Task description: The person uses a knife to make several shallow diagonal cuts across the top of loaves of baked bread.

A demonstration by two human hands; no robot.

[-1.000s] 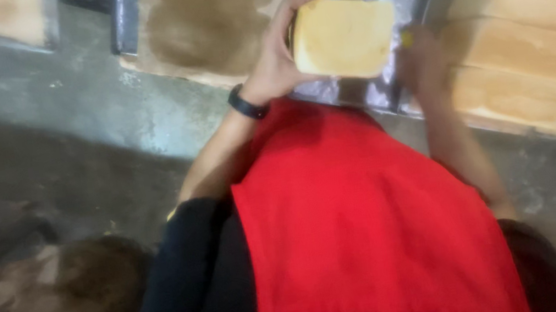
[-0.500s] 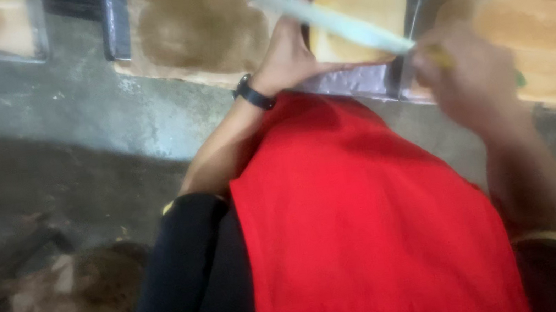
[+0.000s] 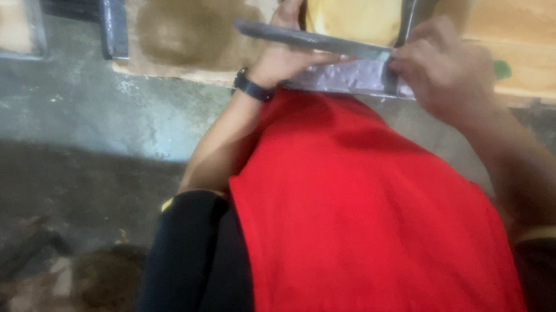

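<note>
From the head view, the left hand (image 3: pixel 292 47) cups the side of a pale yellow loaf (image 3: pixel 355 10) lying in a metal tray (image 3: pixel 354 78) at the counter's near edge; the right hand (image 3: pixel 445 69) is clenched around a long knife (image 3: pixel 313 38), its blade slanting across the left wrist; more loaves (image 3: pixel 524 16) sit stacked just right of the tray.

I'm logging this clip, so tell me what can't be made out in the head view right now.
- Right hand: motion-blurred; its grip on the knife handle is hidden under the fingers.
- Metal tray: top cut off by the frame edge.
- Left hand: its fingertips hidden behind the yellow block.
</note>
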